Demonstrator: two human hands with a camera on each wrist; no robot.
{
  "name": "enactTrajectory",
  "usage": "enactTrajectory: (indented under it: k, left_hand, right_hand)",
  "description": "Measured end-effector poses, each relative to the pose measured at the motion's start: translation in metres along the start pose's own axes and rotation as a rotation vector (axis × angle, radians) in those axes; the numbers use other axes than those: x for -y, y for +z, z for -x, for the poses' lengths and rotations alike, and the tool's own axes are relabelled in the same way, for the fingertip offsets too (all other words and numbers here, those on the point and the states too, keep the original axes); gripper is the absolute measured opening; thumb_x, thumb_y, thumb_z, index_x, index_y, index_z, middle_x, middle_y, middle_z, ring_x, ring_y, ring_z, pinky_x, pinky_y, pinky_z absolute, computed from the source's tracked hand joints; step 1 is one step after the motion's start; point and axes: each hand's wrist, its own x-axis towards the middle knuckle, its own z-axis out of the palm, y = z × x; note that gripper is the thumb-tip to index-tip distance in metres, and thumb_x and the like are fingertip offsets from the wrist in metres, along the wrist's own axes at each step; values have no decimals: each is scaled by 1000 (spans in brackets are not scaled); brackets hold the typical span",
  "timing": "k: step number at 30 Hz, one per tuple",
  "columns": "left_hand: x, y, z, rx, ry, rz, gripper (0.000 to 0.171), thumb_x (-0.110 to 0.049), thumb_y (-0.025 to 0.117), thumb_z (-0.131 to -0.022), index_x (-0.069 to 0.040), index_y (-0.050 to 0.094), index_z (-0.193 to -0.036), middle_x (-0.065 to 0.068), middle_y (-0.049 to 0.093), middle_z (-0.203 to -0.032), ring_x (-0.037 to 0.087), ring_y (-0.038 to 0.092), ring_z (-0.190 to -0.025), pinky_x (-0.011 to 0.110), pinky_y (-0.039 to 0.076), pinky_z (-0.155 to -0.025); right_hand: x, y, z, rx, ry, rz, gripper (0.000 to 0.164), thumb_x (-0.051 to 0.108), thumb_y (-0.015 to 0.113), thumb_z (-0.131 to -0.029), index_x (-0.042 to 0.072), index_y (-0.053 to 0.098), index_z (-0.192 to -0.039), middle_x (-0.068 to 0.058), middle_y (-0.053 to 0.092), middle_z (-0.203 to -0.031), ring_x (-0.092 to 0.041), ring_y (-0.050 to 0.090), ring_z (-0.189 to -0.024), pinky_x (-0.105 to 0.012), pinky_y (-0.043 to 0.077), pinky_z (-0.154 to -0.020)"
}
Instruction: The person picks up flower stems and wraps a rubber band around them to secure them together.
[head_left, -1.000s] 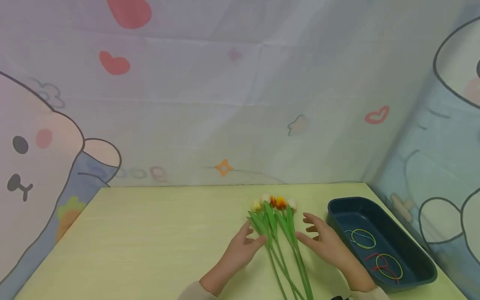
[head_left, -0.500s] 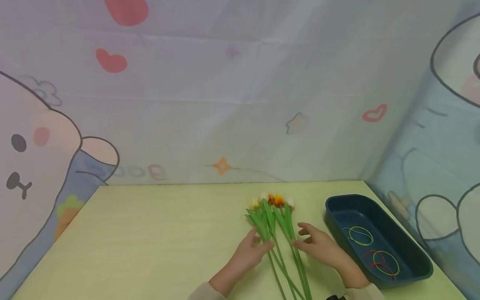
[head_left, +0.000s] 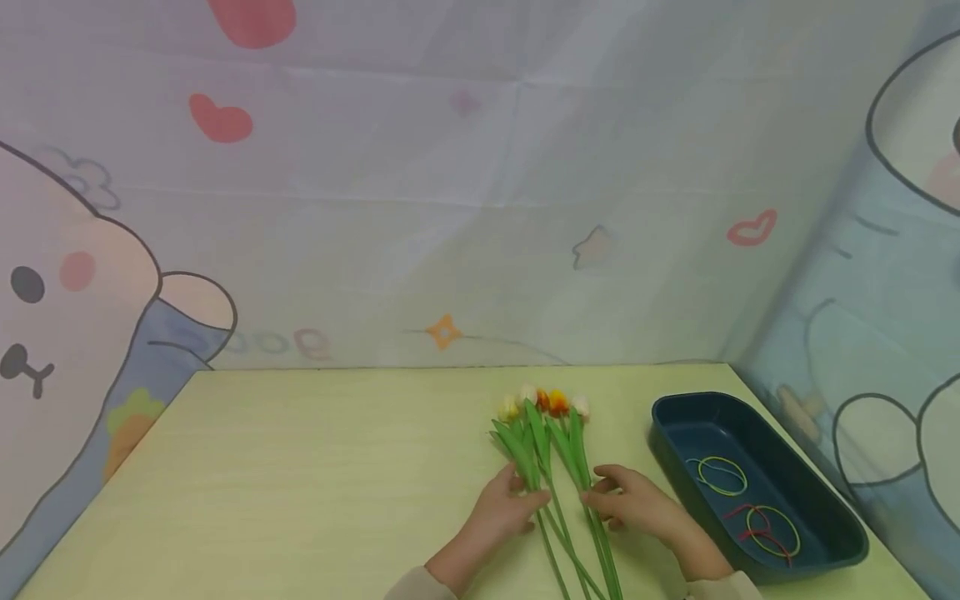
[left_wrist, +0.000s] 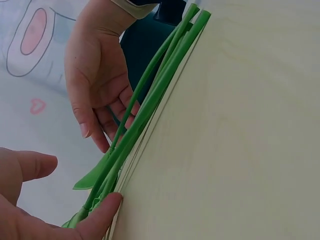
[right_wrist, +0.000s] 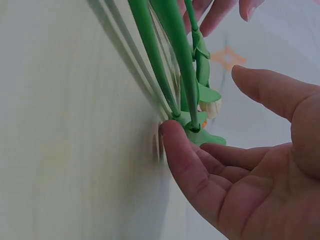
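Observation:
Several artificial tulips (head_left: 536, 429) lie on the table, with yellow, white and orange-red heads at the far end and long green stems (head_left: 603, 550) running toward me. My left hand (head_left: 498, 508) is at their left side, thumb lifted apart from the fingers; in the left wrist view a fingertip (left_wrist: 110, 202) reaches right to the stems. Across from it, my right hand (head_left: 633, 504) borders the right-hand stems. The right wrist view shows its fingers (right_wrist: 187, 165) extended low beside the leaves and the thumb held well away. Neither hand closes round the flowers.
At the right of the table stands a dark blue bin (head_left: 795, 475). Inside lie thin loops, among them a yellow band (head_left: 725, 457) and a red band (head_left: 765, 518). A printed cloth backdrop (head_left: 375, 208) rises behind the pale yellow table (head_left: 300, 483).
Both hands have drawn nearer along the tulips toward me, the left also shifting right and the right lowering to the stems. The flowers and bin stay in place.

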Motion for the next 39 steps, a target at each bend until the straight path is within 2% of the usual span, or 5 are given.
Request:
enactTrajectory:
  k: [7, 17, 26, 34, 39]
  left_hand:
    - [4, 5, 1, 35, 21, 63, 64, -7, 66, -87, 7, 36, -142, 30, 50, -127, 26, 66, -84, 39, 62, -66]
    - [8, 10, -3, 66, 22, 125, 76, 4, 66, -83, 9, 25, -146, 26, 52, -123, 24, 65, -86, 40, 62, -65]
    - [12, 13, -4, 80, 26, 142, 82, 13, 70, -76, 3, 29, -146, 21, 54, -114, 22, 64, -87, 41, 62, -64]
    - [14, 14, 1, 153, -2, 231, 96, 15, 71, -75, 1, 16, -151, 20, 52, -112, 23, 66, -84, 41, 62, -66]
    - [14, 17, 2, 139, 1, 234, 100, 17, 71, -74, 3, 10, -152, 21, 51, -114, 22, 66, -84, 41, 62, -66]
  right_hand:
    - [0, 5, 0, -7, 7, -35, 69, 19, 66, -91, -23, 32, -135, -22, 57, -108, -21, 63, -80, -36, 58, -65]
    - [-6, 11, -4, 11, -34, -84, 71, 5, 71, -83, -22, 32, -135, -21, 57, -105, -20, 63, -78, -35, 59, -64]
    - [-7, 14, -3, 35, -47, -139, 74, 2, 72, -79, -20, 31, -137, -19, 61, -105, -20, 64, -83, -31, 57, -70]
    - [-6, 19, -5, 125, -70, -270, 80, 1, 68, -82, -21, 18, -141, -23, 67, -104, -24, 68, -89, -33, 59, -80]
    - [-5, 21, -5, 124, -65, -303, 82, -2, 68, -81, -21, 16, -141, -22, 68, -100, -21, 68, -85, -31, 59, -79]
